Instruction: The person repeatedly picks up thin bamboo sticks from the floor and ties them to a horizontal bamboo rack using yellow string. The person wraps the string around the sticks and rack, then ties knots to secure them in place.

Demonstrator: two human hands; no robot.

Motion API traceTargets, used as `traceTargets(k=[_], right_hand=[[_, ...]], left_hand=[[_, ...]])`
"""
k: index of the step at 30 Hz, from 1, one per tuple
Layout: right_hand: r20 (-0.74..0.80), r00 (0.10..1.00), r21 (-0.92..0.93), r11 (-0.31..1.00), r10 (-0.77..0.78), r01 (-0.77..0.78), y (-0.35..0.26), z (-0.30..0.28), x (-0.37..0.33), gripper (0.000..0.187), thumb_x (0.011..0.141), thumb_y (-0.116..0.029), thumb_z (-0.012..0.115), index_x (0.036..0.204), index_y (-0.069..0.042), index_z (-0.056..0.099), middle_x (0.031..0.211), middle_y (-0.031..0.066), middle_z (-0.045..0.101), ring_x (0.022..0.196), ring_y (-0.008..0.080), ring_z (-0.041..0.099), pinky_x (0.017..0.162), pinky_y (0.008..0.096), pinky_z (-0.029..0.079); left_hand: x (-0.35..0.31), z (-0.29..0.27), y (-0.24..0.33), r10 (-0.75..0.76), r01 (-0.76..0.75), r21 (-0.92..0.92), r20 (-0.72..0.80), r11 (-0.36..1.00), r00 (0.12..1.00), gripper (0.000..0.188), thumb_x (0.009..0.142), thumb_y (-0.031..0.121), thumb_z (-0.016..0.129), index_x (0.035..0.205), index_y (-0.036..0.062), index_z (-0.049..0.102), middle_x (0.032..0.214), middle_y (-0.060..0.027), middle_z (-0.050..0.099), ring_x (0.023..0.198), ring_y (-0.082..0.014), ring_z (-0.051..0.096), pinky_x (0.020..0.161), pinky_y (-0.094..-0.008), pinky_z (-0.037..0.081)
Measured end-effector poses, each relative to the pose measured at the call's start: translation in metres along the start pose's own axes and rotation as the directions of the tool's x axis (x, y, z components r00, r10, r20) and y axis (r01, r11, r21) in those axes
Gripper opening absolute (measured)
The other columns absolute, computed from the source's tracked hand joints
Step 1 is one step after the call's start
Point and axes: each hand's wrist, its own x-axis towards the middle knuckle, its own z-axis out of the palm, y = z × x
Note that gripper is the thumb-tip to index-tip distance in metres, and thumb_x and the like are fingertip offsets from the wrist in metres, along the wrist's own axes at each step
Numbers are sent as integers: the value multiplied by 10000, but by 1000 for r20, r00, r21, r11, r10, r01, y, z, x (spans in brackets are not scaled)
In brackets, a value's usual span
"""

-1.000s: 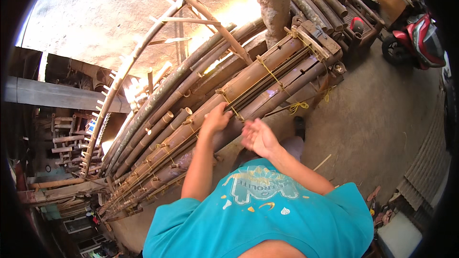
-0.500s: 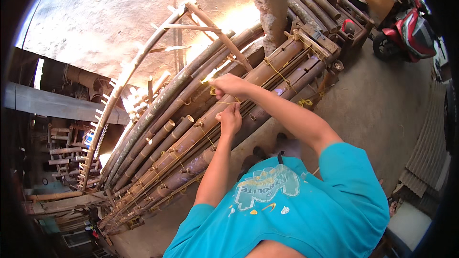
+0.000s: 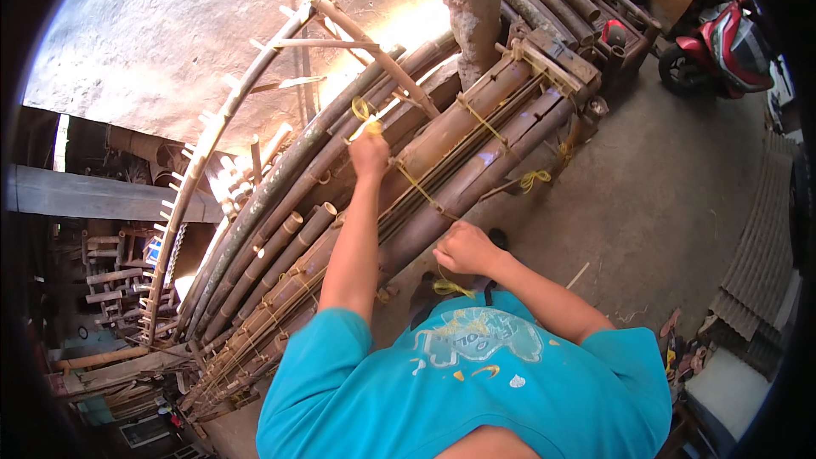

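Note:
My left hand [image 3: 370, 155] is closed over the far side of a long bamboo frame, gripping yellow cord [image 3: 364, 109] that loops out above the fist. From there a strand crosses two thick bamboo poles [image 3: 476, 172] and the thin strips between them, toward my right hand [image 3: 466, 248]. That hand is a fist at the near side of the frame, closed on the cord. A small yellow cord bundle [image 3: 450, 287] dangles below it, by my shirt. Other yellow lashings [image 3: 484, 123] wrap the poles at intervals.
More bamboo poles [image 3: 285, 174] lie behind the frame, beneath a curved bamboo piece with pegs [image 3: 208, 140]. A rough concrete post [image 3: 469, 17] stands at the far side. A wooden block [image 3: 557, 59] caps the frame's right end. A red motorbike [image 3: 722, 51] is parked far right.
My hands were close together over the poles, the right beyond the left. Now the left has moved to the far side and the right to the near side, with the cord stretched between.

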Motion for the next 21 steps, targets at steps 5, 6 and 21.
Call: traceTargets(k=[5, 6, 21], right_hand=[[31, 994, 129, 985, 107, -111, -65, 53, -4, 211, 903, -235, 599, 996, -48, 628, 930, 154, 673, 858, 313, 638, 789, 447, 498], [146, 976, 351, 914, 159, -202, -71, 74, -4, 228, 915, -246, 598, 1037, -54, 616, 953, 148, 669, 890, 294, 641, 796, 432, 505], [-167, 976, -11, 989, 141, -145, -113, 68, 222, 505, 1000, -443, 401, 909, -31, 679, 767, 150, 646, 748, 286, 614, 717, 345, 481]], left_hand=[[-16, -35, 9, -70, 107, -137, 253, 985, 965, 416, 998, 307, 485, 1215, -39, 566, 968, -272, 660, 915, -431, 639, 820, -486, 483], [-26, -59, 22, 30, -63, 134, 233, 989, 972, 416, 1000, 275, 473, 1289, -20, 529, 1013, -266, 669, 960, -431, 642, 838, -486, 487], [-185, -160, -33, -22, -58, 233, 325, 971, 946, 245, 989, 272, 511, 1062, 104, 672, 945, -168, 690, 914, -347, 620, 903, -501, 332]])
